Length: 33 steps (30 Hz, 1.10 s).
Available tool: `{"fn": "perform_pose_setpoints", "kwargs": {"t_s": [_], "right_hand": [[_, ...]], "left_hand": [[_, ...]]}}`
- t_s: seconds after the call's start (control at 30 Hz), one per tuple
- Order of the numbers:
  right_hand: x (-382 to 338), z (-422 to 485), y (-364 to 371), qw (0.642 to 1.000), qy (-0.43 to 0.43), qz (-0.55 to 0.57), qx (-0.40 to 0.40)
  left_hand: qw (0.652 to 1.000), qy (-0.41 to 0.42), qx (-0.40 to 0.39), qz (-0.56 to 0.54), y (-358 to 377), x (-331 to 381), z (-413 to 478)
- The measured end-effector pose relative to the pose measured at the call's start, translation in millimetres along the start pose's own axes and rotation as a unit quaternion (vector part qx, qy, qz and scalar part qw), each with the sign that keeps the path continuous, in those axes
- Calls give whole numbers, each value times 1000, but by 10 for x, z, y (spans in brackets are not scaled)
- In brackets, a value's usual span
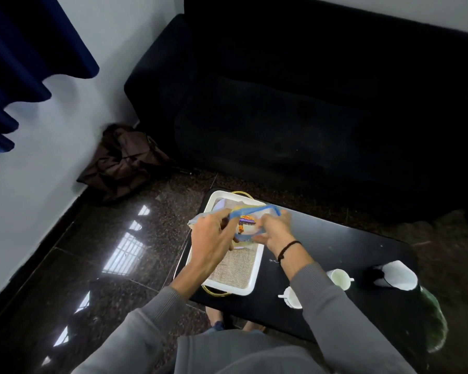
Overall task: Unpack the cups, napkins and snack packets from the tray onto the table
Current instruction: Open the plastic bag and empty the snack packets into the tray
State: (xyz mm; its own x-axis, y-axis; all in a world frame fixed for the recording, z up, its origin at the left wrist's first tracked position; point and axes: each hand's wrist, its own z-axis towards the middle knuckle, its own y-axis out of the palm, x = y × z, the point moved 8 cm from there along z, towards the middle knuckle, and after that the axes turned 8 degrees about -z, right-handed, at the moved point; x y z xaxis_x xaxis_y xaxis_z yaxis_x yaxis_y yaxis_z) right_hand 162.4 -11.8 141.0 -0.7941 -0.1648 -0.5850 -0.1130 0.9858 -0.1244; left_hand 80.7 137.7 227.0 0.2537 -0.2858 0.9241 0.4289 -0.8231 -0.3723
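A: L hand [214, 238]?
B: Back up, fingers curled, it grips the snack packet [251, 211].
A: And R hand [274, 230]?
B: Just beside, pinches same packet. Both forearms stretch fwd, in grey sleeves [157, 314].

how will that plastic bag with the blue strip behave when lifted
Probably floppy: the plastic bag bends and sags between the left hand and right hand. Likely light, since only a small packet shows inside. Its thin film may be slippery.
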Motion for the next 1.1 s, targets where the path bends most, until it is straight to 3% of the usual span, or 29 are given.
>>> {"fn": "perform_pose_setpoints", "kwargs": {"t_s": [0.07,0.17,0.27,0.37,0.43,0.5,0.57,0.63,0.7,0.73,0.8,0.87,0.93,1.0,1.1], "right_hand": [[-136,-12,-13,994,-77,-82,8],[-347,-103,-42,987,-128,-94,-11],[-573,-293,35,979,-171,-99,-48],[-763,-491,171,965,-213,-121,-90],[-841,-532,241,961,-217,-96,-145],[-906,-565,260,947,-234,-89,-201],[-1004,-604,230,909,-318,-139,-232],[-1068,-663,178,854,-402,-206,-258],[-1064,-616,118,838,-399,-256,-270],[-1061,-548,69,850,-374,-262,-264],[-989,-366,-80,909,-278,-201,-237],[-911,-273,-219,945,-222,-149,-191],[-892,-238,-389,956,-218,-171,-102],[-930,-238,-542,941,-244,-235,-7],[-1081,-386,-691,863,-364,-331,113]], "left_hand": [[996,-3,-71,-53,8,-81,-36],[963,-41,-158,-215,-72,-316,-78],[949,-79,-47,-303,-390,-667,-2],[948,-127,74,-283,-595,-1074,81],[949,-178,91,-244,-561,-1271,142],[945,-238,47,-219,-383,-1354,180],[916,-309,-28,-256,-155,-1398,159],[865,-356,-84,-343,24,-1370,112],[803,-354,-127,-462,182,-1267,106],[772,-351,-144,-510,245,-1219,98],[737,-362,-158,-548,314,-1153,60],[734,-375,-155,-545,348,-1187,31],[747,-372,-147,-532,346,-1271,35],[764,-359,-131,-519,305,-1329,53],[780,-352,-94,-508,241,-1416,84]]}}
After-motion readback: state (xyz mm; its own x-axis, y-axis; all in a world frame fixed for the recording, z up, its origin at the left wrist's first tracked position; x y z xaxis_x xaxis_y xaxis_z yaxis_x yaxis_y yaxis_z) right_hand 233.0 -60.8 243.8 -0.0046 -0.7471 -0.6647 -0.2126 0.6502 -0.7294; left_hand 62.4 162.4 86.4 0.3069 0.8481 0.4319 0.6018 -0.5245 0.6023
